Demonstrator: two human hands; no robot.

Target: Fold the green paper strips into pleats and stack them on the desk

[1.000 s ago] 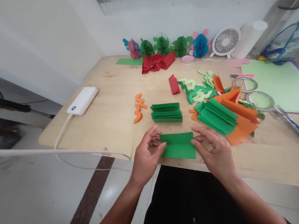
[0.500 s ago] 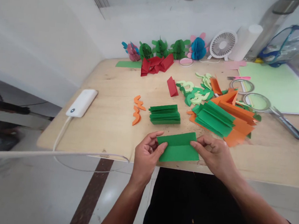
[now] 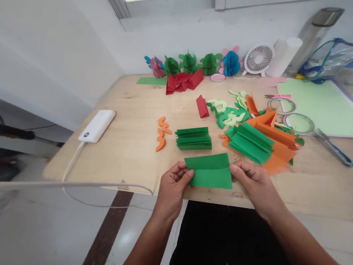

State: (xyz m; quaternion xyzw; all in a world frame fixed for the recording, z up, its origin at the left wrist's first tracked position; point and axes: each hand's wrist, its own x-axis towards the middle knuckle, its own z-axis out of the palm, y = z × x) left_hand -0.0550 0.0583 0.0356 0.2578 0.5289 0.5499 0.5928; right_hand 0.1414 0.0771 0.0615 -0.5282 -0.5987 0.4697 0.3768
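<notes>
A green sheet of paper (image 3: 210, 170) with a crease along its length is held up over the table's front edge. My left hand (image 3: 174, 186) pinches its left end, thumb in front and fingers behind. At the right edge of the sheet, my right hand (image 3: 253, 181) has its thumb and fingers closed on the paper's border. Just beyond the sheet stands a stack of folded green papers (image 3: 194, 138). More folded green papers (image 3: 250, 143) lie to the right, on top of folded orange papers (image 3: 275, 158).
Orange cut-outs (image 3: 161, 140) lie left of the stack. Behind are curly green cut-outs (image 3: 232, 115) and folded red paper (image 3: 184, 81). A utility knife (image 3: 334, 147) and tape rolls (image 3: 299, 123) sit at right. A white power bank (image 3: 97, 125) with a cable is at left.
The green sheet has tilted and opened slightly along its crease. My right thumb has slid from the sheet's face out to its right edge. The camera view has shifted a little.
</notes>
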